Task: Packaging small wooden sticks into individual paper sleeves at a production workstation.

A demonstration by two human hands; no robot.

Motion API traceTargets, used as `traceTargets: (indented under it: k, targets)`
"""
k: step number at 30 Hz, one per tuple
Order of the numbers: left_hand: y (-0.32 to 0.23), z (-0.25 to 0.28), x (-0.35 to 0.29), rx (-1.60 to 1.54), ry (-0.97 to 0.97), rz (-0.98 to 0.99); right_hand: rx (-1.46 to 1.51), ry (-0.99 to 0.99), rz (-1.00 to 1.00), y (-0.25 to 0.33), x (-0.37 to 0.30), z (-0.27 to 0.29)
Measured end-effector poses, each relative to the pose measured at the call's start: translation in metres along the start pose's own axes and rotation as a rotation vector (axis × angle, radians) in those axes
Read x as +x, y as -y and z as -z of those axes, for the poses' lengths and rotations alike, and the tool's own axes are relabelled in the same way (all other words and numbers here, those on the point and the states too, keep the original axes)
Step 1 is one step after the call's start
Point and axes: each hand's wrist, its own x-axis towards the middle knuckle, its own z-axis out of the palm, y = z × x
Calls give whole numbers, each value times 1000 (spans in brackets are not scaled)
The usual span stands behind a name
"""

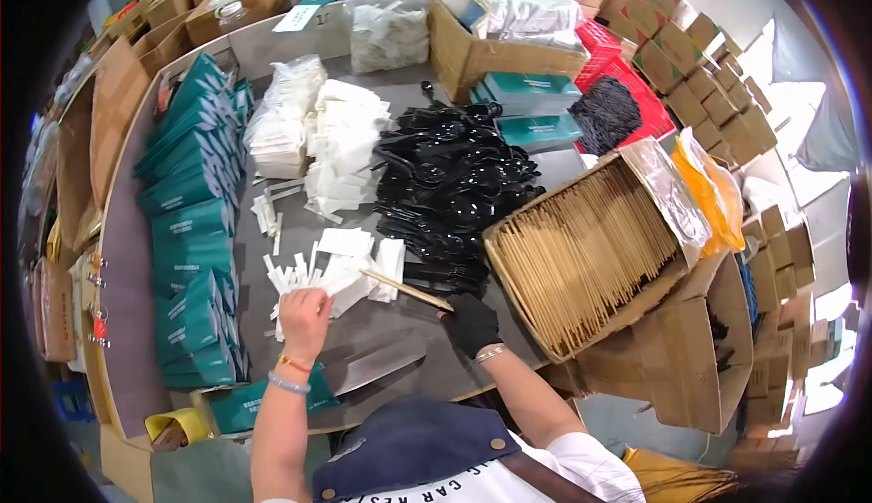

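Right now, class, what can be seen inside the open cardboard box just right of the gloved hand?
The cardboard box holds closely packed tan sticks, with clear plastic over its right side. Whatever lies beneath the sticks is covered and cannot be seen.

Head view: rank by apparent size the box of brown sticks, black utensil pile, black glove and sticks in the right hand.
1. Box of brown sticks and black utensil pile, too close to rank
2. Black glove
3. Held sticks
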Motion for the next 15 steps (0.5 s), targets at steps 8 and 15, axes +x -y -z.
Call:
traceTargets:
  k: [8, 15]
  targets:
    - [-44, 44, -68, -106, 448, 128, 48, 23, 172, 0, 1, 26]
    - [-76, 53, -103, 43, 366, 32, 180, 370, 446, 41, 12, 23]
